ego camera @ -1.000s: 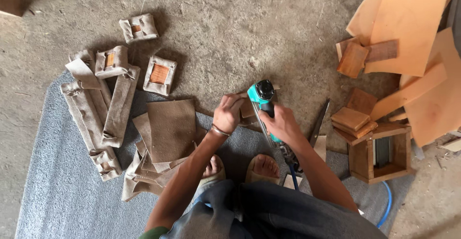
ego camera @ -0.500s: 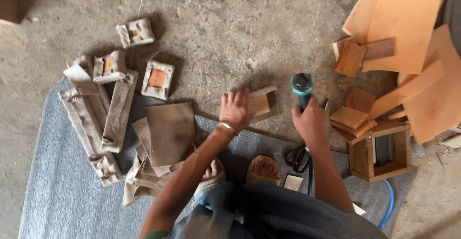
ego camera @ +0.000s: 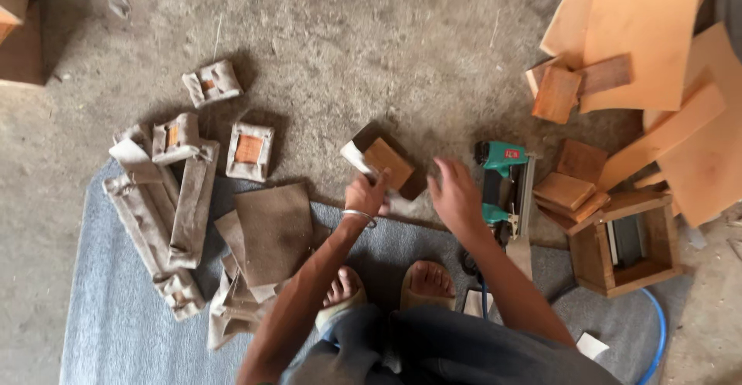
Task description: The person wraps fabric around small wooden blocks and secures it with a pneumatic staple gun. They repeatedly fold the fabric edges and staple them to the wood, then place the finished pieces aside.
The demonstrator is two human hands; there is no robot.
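From the head camera I look down at the concrete floor (ego camera: 386,52) and at my two bare hands. My left hand (ego camera: 365,195) is closed on a small wooden block (ego camera: 384,162) half wrapped in pale cloth; the fingers pinch its lower left corner and lift it a little above the floor, tilted, just past the far edge of the grey mat (ego camera: 93,315). My right hand (ego camera: 456,195) is open, fingers spread, and holds nothing; it hovers just beside the block on its right, not touching it as far as I can see. Close to the right hand, a green and black nail gun (ego camera: 506,180) lies on the floor at the far right corner of the mat, and a blue hose (ego camera: 657,339) curves over the mat near its right edge. I think the hose goes to the gun, but the join is hidden behind my arm.

Near the left edge of the mat lie several cloth-covered frame pieces (ego camera: 174,199), and a stack of brown cloth sheets (ego camera: 270,230) rests on the mat's far edge. To the right stand a small open wooden box (ego camera: 630,242), loose wooden blocks (ego camera: 568,192) and large plywood sheets (ego camera: 649,29). My sandalled feet (ego camera: 386,284) rest on the mat.
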